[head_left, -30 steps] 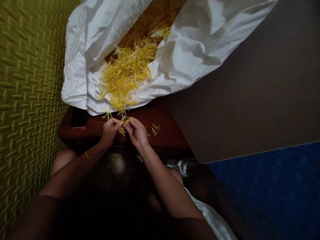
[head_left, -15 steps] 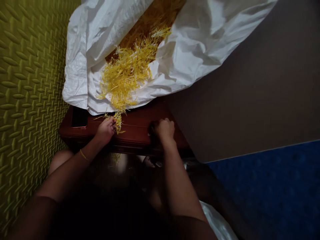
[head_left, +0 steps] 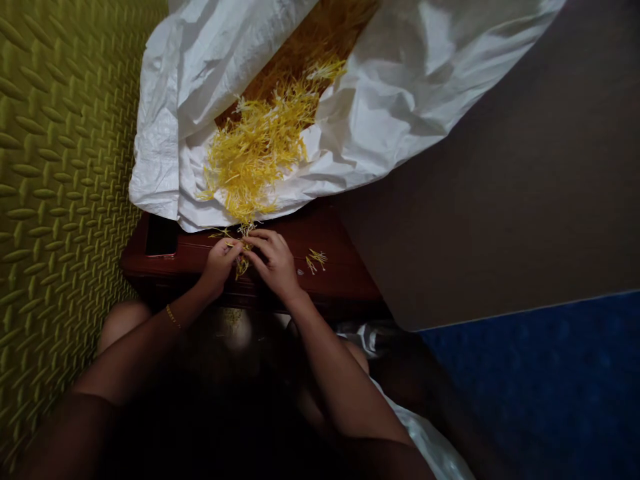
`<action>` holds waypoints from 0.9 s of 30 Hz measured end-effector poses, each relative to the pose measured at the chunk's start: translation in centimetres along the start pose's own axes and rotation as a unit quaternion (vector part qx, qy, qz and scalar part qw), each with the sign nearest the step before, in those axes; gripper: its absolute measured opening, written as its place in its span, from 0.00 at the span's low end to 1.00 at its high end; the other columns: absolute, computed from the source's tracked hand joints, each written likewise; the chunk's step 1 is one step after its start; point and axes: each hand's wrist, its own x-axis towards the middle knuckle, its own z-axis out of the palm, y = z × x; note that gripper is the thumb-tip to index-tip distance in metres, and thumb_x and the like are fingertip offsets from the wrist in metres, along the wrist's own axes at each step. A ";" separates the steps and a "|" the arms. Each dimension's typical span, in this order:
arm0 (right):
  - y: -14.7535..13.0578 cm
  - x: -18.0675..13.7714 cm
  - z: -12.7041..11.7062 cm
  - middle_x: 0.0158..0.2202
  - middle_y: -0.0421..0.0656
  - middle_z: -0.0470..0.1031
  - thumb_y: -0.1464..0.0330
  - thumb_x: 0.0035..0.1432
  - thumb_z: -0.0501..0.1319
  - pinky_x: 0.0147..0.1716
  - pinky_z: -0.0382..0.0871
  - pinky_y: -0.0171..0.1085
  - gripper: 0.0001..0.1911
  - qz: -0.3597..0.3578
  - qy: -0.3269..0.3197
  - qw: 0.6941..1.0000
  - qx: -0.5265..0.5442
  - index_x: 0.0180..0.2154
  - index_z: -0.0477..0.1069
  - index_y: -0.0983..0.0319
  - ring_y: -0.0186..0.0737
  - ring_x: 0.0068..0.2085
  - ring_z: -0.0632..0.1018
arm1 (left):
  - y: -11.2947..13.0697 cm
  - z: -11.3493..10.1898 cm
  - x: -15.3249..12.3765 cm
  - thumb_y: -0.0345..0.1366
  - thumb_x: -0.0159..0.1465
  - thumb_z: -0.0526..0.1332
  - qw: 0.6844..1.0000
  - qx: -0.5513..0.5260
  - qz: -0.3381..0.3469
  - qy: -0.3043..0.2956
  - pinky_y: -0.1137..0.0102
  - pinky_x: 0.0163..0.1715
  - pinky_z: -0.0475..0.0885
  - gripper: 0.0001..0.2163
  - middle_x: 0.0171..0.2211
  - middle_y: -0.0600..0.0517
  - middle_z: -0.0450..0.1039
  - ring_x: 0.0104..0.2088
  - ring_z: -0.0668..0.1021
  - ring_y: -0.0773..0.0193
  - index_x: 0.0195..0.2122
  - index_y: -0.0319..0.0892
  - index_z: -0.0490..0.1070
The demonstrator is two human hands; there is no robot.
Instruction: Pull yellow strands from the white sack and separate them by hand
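Observation:
A bunch of thin yellow strands (head_left: 242, 267) with pale tips is pinched in the fingers of my left hand (head_left: 220, 263), low over a dark red-brown case-like surface (head_left: 280, 283). My right hand (head_left: 276, 263) meets it from the right, its thumb and fingertips curled around the same bunch. Just beyond both hands, a big heap of yellow strands (head_left: 255, 147) spills from the mouth of a white woven sack (head_left: 370, 127). To the right of my right hand, a small group of loose strands (head_left: 316, 260) lies on the red-brown surface.
A dark phone-like slab (head_left: 161, 239) lies at the left end of the surface. Yellow raised-pattern padding (head_left: 65, 167) stands on the left. A grey-brown panel (head_left: 500, 187) and blue flooring (head_left: 540, 367) are on the right. Some strands (head_left: 233, 316) lie below, near my legs.
My right hand has moved left from the right part of the surface to the bunch at my left hand. The small group of strands it covered now shows. My left hand keeps its hold.

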 end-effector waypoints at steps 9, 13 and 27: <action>-0.5 0.2 0.6 0.34 0.42 0.73 0.67 0.57 0.58 0.41 0.68 0.39 0.07 0.111 0.066 0.982 0.135 0.34 0.74 0.58 0.38 0.38 0.74 | -0.3 -0.1 0.3 0.35 0.53 0.62 0.990 0.118 0.081 -0.001 0.76 0.24 0.61 0.06 0.24 0.57 0.65 0.23 0.66 0.73 0.30 0.40 0.66; -0.5 0.1 0.7 0.32 0.41 0.74 0.67 0.54 0.60 0.40 0.68 0.39 0.05 0.139 0.082 0.973 0.164 0.33 0.75 0.58 0.38 0.37 0.74 | -0.5 -0.5 0.7 0.32 0.51 0.62 0.956 0.237 0.173 0.011 0.76 0.26 0.62 0.06 0.30 0.54 0.67 0.25 0.66 0.72 0.30 0.40 0.69; 0.5 0.1 0.3 0.43 0.42 0.75 0.69 0.57 0.56 0.49 0.64 0.40 0.13 0.120 0.011 0.978 0.172 0.44 0.72 0.55 0.38 0.46 0.74 | -0.3 0.1 0.7 0.31 0.51 0.61 0.991 0.109 0.079 -0.004 0.78 0.20 0.59 0.04 0.20 0.58 0.64 0.19 0.64 0.75 0.28 0.40 0.67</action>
